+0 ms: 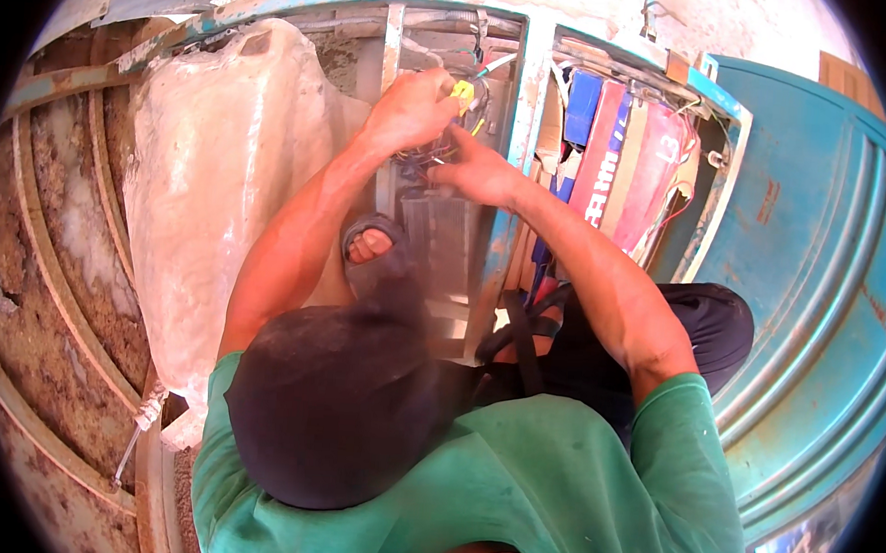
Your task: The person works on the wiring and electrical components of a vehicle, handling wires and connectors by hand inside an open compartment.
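Observation:
My left hand (412, 110) reaches in from the left, its fingers closed at a small yellow piece (463, 94) that I cannot identify further. Just below and to the right, my right hand (481, 170) has its thumb and fingers drawn together on thin wires (434, 158). Both hands work close together over an opening in a rusty blue metal frame (525, 111). More loose wires and a white-tipped cable (499, 64) show around the fingers. Part of the wiring is hidden behind the hands.
A beige, plastic-covered bulky piece (234, 155) stands at the left, before a ribbed rusty panel (51, 206). Red and blue cardboard pieces (610, 150) fill the bay to the right. A blue metal panel (804, 275) rises farther right. A sandalled foot (371, 245) is below the hands.

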`<action>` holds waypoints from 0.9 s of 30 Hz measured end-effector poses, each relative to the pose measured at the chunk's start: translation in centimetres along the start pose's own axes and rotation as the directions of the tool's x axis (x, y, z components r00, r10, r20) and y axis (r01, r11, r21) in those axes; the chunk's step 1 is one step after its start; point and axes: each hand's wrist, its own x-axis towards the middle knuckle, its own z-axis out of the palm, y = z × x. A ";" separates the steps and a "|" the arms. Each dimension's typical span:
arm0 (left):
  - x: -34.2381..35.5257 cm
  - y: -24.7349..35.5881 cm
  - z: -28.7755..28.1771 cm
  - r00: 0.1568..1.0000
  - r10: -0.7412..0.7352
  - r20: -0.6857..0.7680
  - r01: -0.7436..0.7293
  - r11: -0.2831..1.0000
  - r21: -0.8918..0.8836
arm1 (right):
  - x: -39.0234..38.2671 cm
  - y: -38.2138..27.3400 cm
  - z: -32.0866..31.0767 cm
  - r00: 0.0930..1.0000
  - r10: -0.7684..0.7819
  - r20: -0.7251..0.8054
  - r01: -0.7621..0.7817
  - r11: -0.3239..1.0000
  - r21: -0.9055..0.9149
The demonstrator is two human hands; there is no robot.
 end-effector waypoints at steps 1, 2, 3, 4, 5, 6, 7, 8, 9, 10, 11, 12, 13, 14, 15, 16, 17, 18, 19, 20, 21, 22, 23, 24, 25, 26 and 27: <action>-0.4 0.0 -0.4 0.999 -0.032 0.034 0.036 0.994 -0.103 | -0.1 -0.2 0.2 1.000 0.015 0.024 -0.017 0.996 0.091; -0.9 0.0 -0.9 0.996 -0.061 0.071 0.074 0.976 -0.203 | 0.0 -0.1 0.4 1.000 0.001 0.019 -0.003 0.992 0.123; -1.3 0.1 -1.2 0.996 -0.076 0.040 0.085 0.955 -0.285 | 0.1 0.1 0.4 1.000 -0.013 0.009 0.012 0.988 0.155; -1.8 0.2 -1.6 0.995 -0.094 0.012 0.092 0.926 -0.365 | 0.1 0.3 0.4 1.000 -0.027 -0.001 0.026 0.982 0.186; -2.2 0.0 -2.0 0.993 -0.115 -0.015 0.096 0.892 -0.442 | 0.1 0.5 0.1 1.000 -0.021 0.009 0.019 0.984 0.178; -2.7 -0.5 -2.3 0.993 -0.107 -0.052 0.070 0.876 -0.477 | 0.1 0.3 0.0 1.000 -0.018 0.020 0.014 0.985 0.171; -3.2 -1.2 -2.7 0.991 -0.101 -0.089 0.042 0.859 -0.510 | 0.1 0.2 -0.1 0.999 -0.014 0.031 0.008 0.987 0.163; -3.7 -2.0 -3.0 0.987 -0.096 -0.125 0.013 0.841 -0.541 | 0.2 0.2 -0.1 0.999 -0.007 0.044 0.002 0.991 0.131; -4.1 -2.6 -3.2 0.983 -0.104 -0.150 0.007 0.845 -0.535 | 0.3 0.4 -0.1 0.999 0.000 0.054 -0.005 0.995 0.098; -4.6 -3.2 -3.2 0.977 -0.143 -0.159 0.038 0.848 -0.529 | 0.4 0.5 -0.1 0.998 0.008 0.064 -0.012 0.998 0.065; -5.2 -3.7 -3.2 0.969 -0.182 -0.169 0.069 0.850 -0.523 | 0.3 0.7 -0.2 0.997 0.010 0.082 -0.015 0.998 0.058; -5.8 -3.8 -3.2 0.958 -0.223 -0.181 0.100 0.851 -0.516 | 0.2 0.6 -0.1 0.995 0.010 0.103 -0.015 0.999 0.049; -6.3 -3.9 -3.0 0.953 -0.229 -0.197 0.100 0.854 -0.510 | 0.2 0.5 -0.1 0.992 0.011 0.123 -0.016 0.999 0.041; -6.8 -3.8 -2.7 0.949 -0.235 -0.212 0.099 0.857 -0.505 | 0.2 0.5 -0.1 0.992 0.005 0.122 -0.010 0.999 0.039; -7.0 -3.9 -2.5 0.944 -0.239 -0.228 0.098 0.861 -0.500 | 0.1 0.7 -0.2 0.993 -0.001 0.121 -0.003 0.999 0.036; -7.0 -4.4 -2.2 0.942 -0.220 -0.254 0.092 0.897 -0.433 | 0.2 0.8 -0.3 0.993 -0.007 0.120 0.003 0.999 0.033; -7.1 -5.1 -1.6 0.940 -0.198 -0.279 0.087 0.927 -0.363 | 0.2 0.9 -0.3 0.993 -0.012 0.119 0.007 0.999 0.037; -7.2 -5.3 -1.3 0.937 -0.176 -0.301 0.085 0.952 -0.293 | 0.2 0.8 -0.2 0.993 -0.014 0.119 0.009 0.999 0.042; -7.2 -5.5 -0.9 0.936 -0.156 -0.316 0.082 0.968 -0.235 | 0.2 0.7 -0.1 0.993 -0.017 0.118 0.012 0.999 0.046; -7.3 -5.6 -0.3 0.934 -0.136 -0.330 0.080 0.981 -0.177 | 0.0 0.6 -0.1 0.994 -0.008 0.113 0.003 0.999 0.045; -7.3 -5.2 -0.1 0.932 -0.114 -0.343 0.078 0.990 -0.117 | -0.6 -0.3 0.0 0.994 -0.001 0.109 -0.004 0.999 0.044; -7.3 -4.9 0.0 0.931 -0.140 -0.338 0.111 0.988 -0.106 | -0.9 -0.9 0.0 0.994 0.007 0.105 -0.011 0.999 0.043; -7.4 -4.6 -0.1 0.928 -0.167 -0.333 0.143 0.985 -0.095 | -0.7 -0.7 0.1 0.994 -0.010 0.106 0.004 0.999 0.051; -7.3 -4.3 -0.1 0.927 -0.189 -0.325 0.171 0.982 -0.084 | -0.6 -0.4 0.0 0.995 -0.025 0.101 0.019 0.998 0.059; -7.2 -4.1 0.0 0.931 -0.186 -0.314 0.167 0.982 -0.086 | -0.5 -0.1 0.0 0.995 -0.041 0.096 0.035 0.997 0.066; -7.2 -4.0 0.0 0.936 -0.182 -0.303 0.162 0.983 -0.088 | -0.5 0.2 -0.1 0.994 -0.051 0.094 0.044 0.996 0.074; -7.2 -4.0 0.0 0.939 -0.181 -0.293 0.161 0.983 -0.090 | -0.5 0.2 0.0 0.994 -0.061 0.095 0.053 0.995 0.083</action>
